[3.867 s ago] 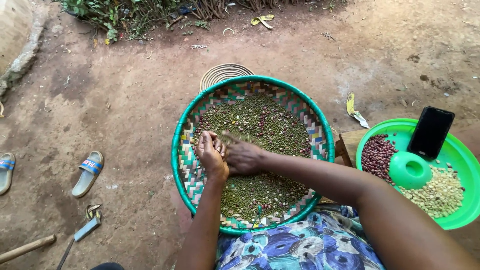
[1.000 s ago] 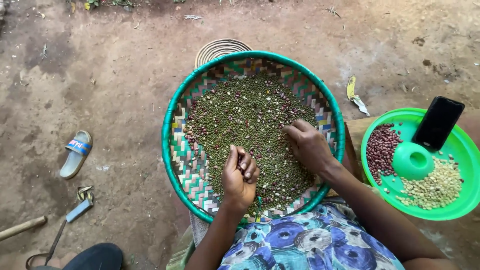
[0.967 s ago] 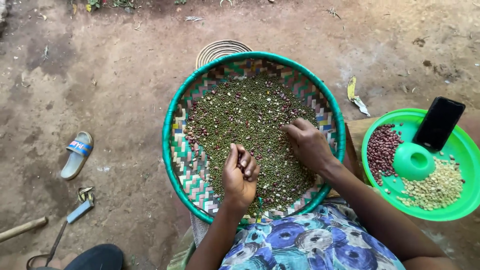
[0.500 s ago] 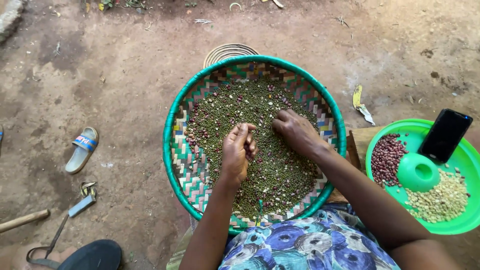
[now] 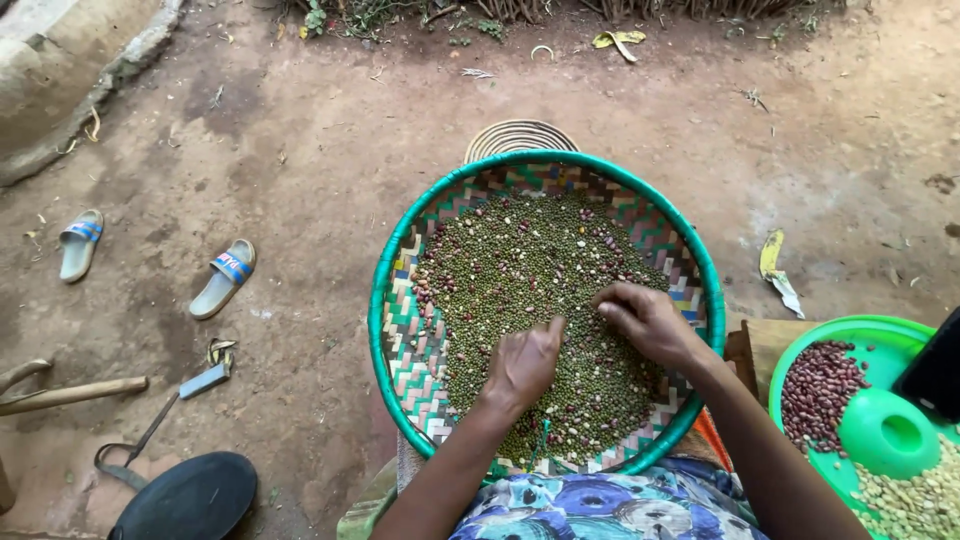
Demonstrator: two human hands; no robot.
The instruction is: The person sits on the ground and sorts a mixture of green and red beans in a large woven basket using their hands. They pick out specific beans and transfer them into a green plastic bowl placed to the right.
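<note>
A round woven tray with a green rim (image 5: 385,250) rests on my lap, covered with small green grains mixed with a few pale and reddish beans (image 5: 520,260). My left hand (image 5: 522,362) lies knuckles up on the grains in the near middle, fingers curled together. My right hand (image 5: 648,320) is just to its right, fingertips pinched together on the grains. Whether either hand holds any grains I cannot tell.
A green plastic basin (image 5: 870,332) at the right holds red beans (image 5: 818,385), pale beans (image 5: 915,500), a small green cup (image 5: 885,432) and a black phone (image 5: 935,365). Two sandals (image 5: 222,278) lie on the dirt at left, near a wooden-handled tool (image 5: 70,393) and a black pan (image 5: 185,497).
Both hands have shifted about over the grains, the left one from the near edge toward the middle. The view has tilted up, showing more ground and a second sandal.
</note>
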